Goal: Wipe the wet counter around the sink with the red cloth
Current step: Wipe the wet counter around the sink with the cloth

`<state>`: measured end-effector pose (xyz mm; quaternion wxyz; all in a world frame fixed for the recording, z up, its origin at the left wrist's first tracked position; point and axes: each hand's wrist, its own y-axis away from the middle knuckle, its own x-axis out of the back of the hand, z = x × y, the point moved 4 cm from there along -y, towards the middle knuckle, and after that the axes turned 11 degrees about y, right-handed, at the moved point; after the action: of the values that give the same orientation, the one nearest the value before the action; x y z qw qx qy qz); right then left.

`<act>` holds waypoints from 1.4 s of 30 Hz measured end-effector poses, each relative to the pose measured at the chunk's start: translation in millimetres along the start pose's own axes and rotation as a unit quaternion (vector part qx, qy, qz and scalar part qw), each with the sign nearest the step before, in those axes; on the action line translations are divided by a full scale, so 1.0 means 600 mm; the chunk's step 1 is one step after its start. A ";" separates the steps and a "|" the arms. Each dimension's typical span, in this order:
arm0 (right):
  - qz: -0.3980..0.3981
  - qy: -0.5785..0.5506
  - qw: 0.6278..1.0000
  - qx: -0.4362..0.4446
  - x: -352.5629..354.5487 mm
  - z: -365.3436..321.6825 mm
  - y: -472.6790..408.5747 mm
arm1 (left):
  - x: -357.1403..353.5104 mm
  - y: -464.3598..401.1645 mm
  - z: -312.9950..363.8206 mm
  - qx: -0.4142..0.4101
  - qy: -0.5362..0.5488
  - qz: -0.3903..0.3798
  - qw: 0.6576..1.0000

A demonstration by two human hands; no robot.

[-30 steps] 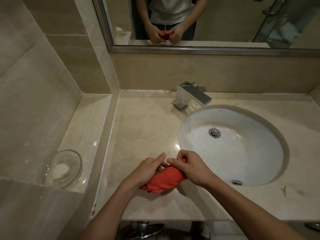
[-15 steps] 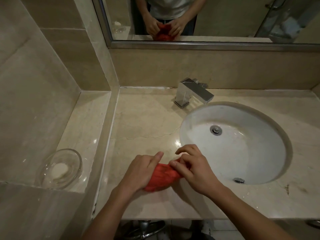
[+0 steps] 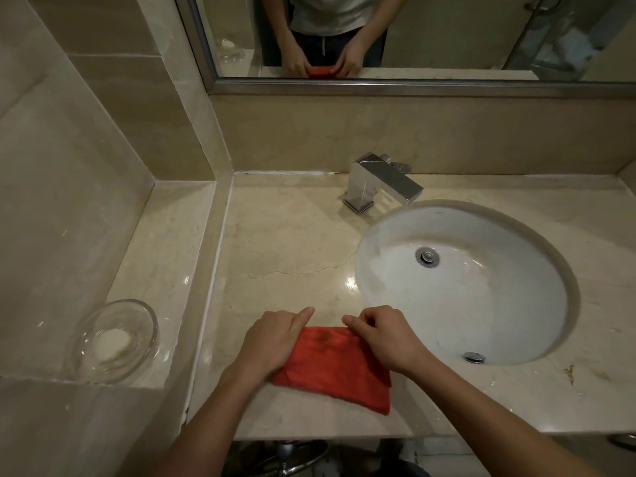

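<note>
The red cloth [image 3: 335,368] lies folded and spread flat on the beige marble counter [image 3: 285,256], near its front edge, left of the white oval sink [image 3: 481,304]. My left hand [image 3: 275,340] grips the cloth's upper left corner with curled fingers. My right hand [image 3: 382,335] pinches the upper right corner, beside the sink rim. A wet glint shows on the counter just left of the sink.
A square chrome faucet [image 3: 380,182] stands behind the sink. A glass soap dish [image 3: 115,339] with white soap sits on the lower ledge at left. A mirror [image 3: 413,36] spans the back wall, with a tiled wall at left.
The cloth was bunched up between both hands above the counter. It now lies unfolded flat on the counter, with my hands spread apart at its upper corners.
</note>
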<state>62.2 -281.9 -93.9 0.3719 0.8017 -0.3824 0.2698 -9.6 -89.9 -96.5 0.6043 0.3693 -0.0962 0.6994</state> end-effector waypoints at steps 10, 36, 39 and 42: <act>0.265 -0.166 0.941 0.128 0.073 -0.055 0.040 | 0.084 0.014 0.089 -0.195 0.113 0.205 0.952; 0.128 0.080 0.979 0.138 -0.070 -0.021 0.026 | -0.099 0.021 0.028 -0.116 -0.028 0.092 0.989; 0.067 0.180 0.966 0.175 -0.088 0.003 0.040 | -0.128 0.047 -0.003 -0.140 -0.147 0.026 0.979; 0.042 0.238 0.950 0.196 -0.108 0.030 0.086 | -0.152 0.090 -0.036 -0.160 -0.195 -0.012 0.968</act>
<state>-13.6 -291.7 -130.5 0.2761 0.7546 -0.2555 0.5376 -68.3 -161.7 -152.5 0.6333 0.3980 -0.3187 0.5823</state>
